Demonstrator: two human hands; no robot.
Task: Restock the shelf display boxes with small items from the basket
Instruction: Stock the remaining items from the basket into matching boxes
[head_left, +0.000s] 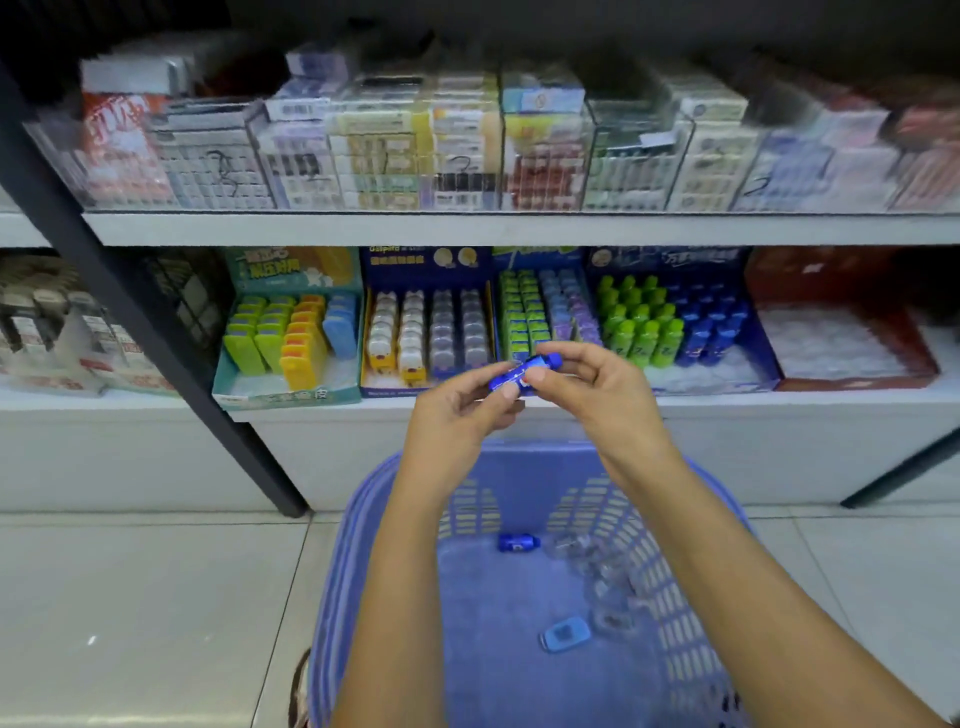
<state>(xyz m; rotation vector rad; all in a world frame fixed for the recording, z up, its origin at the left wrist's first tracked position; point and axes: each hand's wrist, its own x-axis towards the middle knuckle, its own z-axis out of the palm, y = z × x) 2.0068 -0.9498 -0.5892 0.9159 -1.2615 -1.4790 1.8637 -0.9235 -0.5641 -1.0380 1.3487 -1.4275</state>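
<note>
Left hand (460, 413) and right hand (589, 395) both pinching a small blue bottle (519, 375) above the purple basket (345, 545), second blue bottle (518, 542) lying inside it, display box (670, 257) of green and blue bottles on the lower shelf (779, 401) behind

I see the basket (337, 571) on the floor (156, 597), just before the shelf (779, 401). Above it my left hand (457, 410) and right hand (597, 384) pinch a bottle (511, 375) in front of the display boxes (426, 322). Inside the basket, a second bottle (518, 542) lies at the back, with clear pieces (602, 582) to its right.
</note>
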